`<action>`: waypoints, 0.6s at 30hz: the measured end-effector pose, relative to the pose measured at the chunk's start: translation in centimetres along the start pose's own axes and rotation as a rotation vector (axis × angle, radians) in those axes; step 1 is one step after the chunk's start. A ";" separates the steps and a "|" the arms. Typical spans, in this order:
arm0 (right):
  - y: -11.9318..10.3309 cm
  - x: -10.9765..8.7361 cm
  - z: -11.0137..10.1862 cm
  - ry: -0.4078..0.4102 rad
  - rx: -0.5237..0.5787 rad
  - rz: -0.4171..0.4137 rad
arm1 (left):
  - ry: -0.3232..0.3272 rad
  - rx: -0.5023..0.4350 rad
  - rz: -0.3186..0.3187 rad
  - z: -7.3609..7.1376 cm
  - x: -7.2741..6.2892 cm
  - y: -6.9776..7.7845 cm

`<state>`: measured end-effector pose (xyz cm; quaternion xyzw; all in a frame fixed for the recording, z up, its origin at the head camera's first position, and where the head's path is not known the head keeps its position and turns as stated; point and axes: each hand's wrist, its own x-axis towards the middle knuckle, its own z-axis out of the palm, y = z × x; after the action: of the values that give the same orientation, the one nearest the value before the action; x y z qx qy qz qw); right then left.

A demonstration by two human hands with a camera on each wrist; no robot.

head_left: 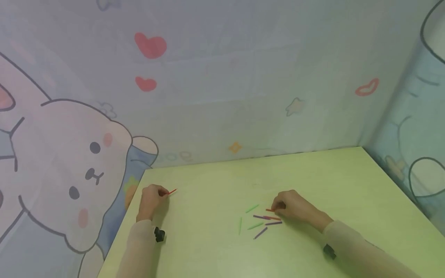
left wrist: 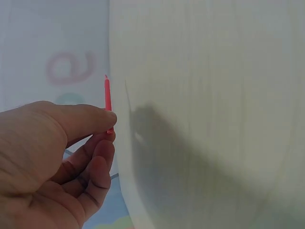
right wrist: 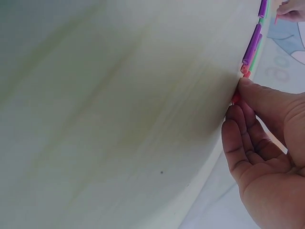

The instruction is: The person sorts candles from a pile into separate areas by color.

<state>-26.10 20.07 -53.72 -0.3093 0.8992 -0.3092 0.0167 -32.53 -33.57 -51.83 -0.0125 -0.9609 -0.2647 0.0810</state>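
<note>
Printed cloth [head_left: 222, 77] with a big rabbit [head_left: 62, 170] at left hangs behind a pale yellow-green surface [head_left: 208, 255]. Near that surface's left edge, the left hand [head_left: 151, 200] pinches a red candle [left wrist: 107, 95] by one end between thumb and fingers, wick end free. Well apart, the right hand [head_left: 295, 206] has thumb and fingers clamped on an orange-red candle [head_left: 269, 210], at or just above the surface. Beside it lie another orange-red candle [head_left: 275, 219], three purple candles [head_left: 260, 233] and three green candles [head_left: 255, 226]. All look light, stiff and probably waxy, slightly slippery, liable to snap; a gentle mid-length pinch should suit.
</note>
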 end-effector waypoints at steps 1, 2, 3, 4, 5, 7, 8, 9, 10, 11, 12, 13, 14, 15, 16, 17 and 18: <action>0.0 0.0 0.0 0.001 0.000 -0.002 | -0.007 -0.007 -0.005 0.1 -0.1 -0.1; 0.0 0.0 0.1 -0.001 0.001 -0.001 | -0.010 -0.012 -0.008 0.2 -0.3 0.0; 0.0 -0.1 0.1 -0.003 0.003 -0.001 | -0.013 -0.018 -0.009 0.3 -0.4 0.0; 0.0 -0.1 0.1 -0.004 0.006 0.001 | -0.014 -0.023 -0.010 0.4 -0.5 0.1; 0.0 -0.1 0.1 -0.006 0.008 0.004 | -0.017 -0.029 -0.009 0.4 -0.6 0.2; 0.0 -0.2 0.1 -0.008 0.009 0.008 | -0.020 -0.032 0.000 0.5 -0.8 0.4; 0.0 -0.2 0.1 -0.009 0.009 0.010 | -0.021 -0.033 0.000 0.5 -0.8 0.5; 0.0 -0.2 0.0 -0.008 0.007 0.011 | -0.023 -0.032 0.003 0.6 -0.8 0.5; -0.1 -0.2 0.0 -0.009 0.006 0.012 | -0.028 -0.028 0.008 0.7 -0.7 0.6; -0.1 -0.2 0.0 -0.009 0.002 0.012 | -0.034 -0.026 0.008 0.8 -0.7 0.6; -0.1 -0.1 0.0 -0.008 0.000 0.010 | -0.040 -0.023 0.008 0.8 -0.7 0.6; -0.1 -0.1 0.0 -0.008 -0.002 0.009 | -0.046 -0.022 0.000 0.9 -0.7 0.6; -0.1 -0.1 -0.1 -0.008 -0.003 0.008 | -0.054 -0.025 -0.009 1.0 -0.7 0.7; -0.1 -0.1 -0.1 -0.008 -0.004 0.008 | -0.063 -0.026 -0.020 1.0 -0.7 0.7; -0.1 -0.1 -0.1 -0.007 -0.005 0.007 | -0.072 -0.033 -0.029 1.0 -0.7 0.7; -0.1 -0.1 -0.1 -0.006 -0.007 0.007 | -0.077 -0.041 -0.041 1.0 -0.8 0.7; -0.1 -0.1 -0.2 -0.005 -0.008 0.007 | -0.082 -0.046 -0.050 0.9 -0.8 0.8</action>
<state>-25.99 20.13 -53.52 -0.3071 0.9014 -0.3046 0.0186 -31.85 -32.40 -52.36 -0.0011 -0.9570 -0.2880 0.0346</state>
